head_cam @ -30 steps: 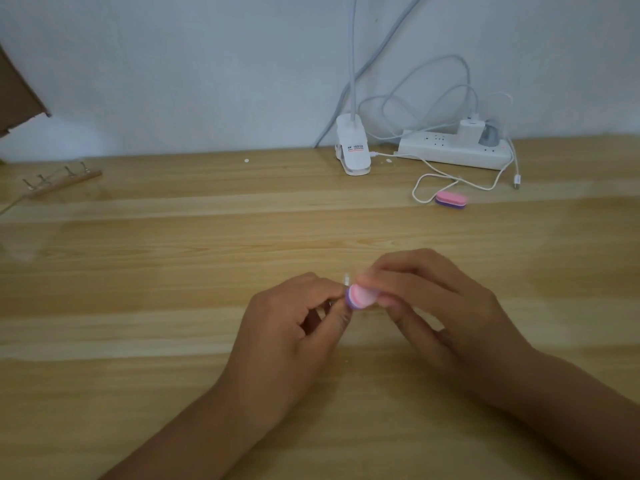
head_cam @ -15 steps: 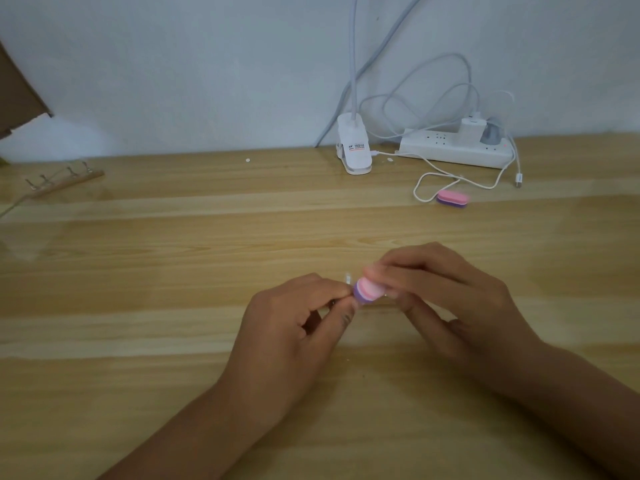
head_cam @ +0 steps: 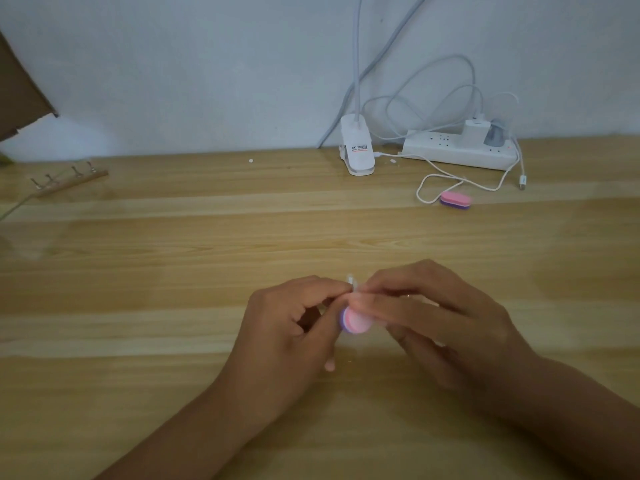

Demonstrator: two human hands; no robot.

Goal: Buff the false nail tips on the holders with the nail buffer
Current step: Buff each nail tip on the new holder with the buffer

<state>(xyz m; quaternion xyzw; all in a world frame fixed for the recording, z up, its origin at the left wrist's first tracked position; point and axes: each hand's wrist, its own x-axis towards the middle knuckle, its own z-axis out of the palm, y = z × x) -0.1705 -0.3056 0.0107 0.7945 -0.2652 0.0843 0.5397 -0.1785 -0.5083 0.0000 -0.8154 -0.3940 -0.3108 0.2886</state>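
My right hand [head_cam: 440,320] grips a small pink and purple nail buffer [head_cam: 355,320], blurred, its rounded end pointing at me. My left hand [head_cam: 291,334] pinches a nail holder between thumb and forefinger; only a small clear nail tip [head_cam: 350,281] shows above the fingers, right beside the buffer. Both hands hover just above the wooden table [head_cam: 173,258] near its middle. At the far left lies a wooden strip [head_cam: 69,180] with several more holders standing on it.
A second pink and purple buffer [head_cam: 456,199] lies at the back right next to a white cable [head_cam: 436,183]. A white clip lamp base [head_cam: 358,150] and a white power strip [head_cam: 457,150] stand along the wall. Brown cardboard [head_cam: 20,91] juts in at top left.
The buffer in my right hand has slid down and toward me along the nail tip. My left hand has stayed almost in place.
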